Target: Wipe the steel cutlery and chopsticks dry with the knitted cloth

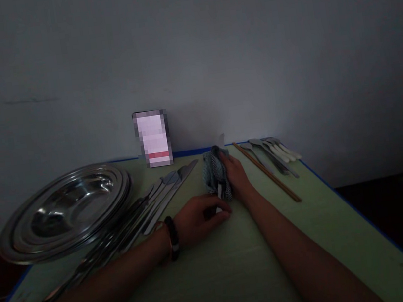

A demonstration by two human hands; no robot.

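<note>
My left hand [204, 211] is closed, thumb and fingers pinching the handle end of a table knife [220, 191]. A pale blade tip sticks up past the far side of a blue-grey checked cloth [212, 167]. Wrapped round the middle of the knife, the cloth hides most of it. My right hand [235, 171] grips the cloth from the right side, fingers folded around it. Left of my hands lies a row of metal knives and other cutlery [169, 185], partly behind my left forearm. A pair of wooden chopsticks [268, 174] is on the right.
Nested steel basins [70, 209] stand at the left of the green table [247, 264], which has a blue edge. Spoons, some with white handles [284, 152], lie beyond the chopsticks. A phone with a blurred screen [153, 137] leans against the grey wall [248, 54].
</note>
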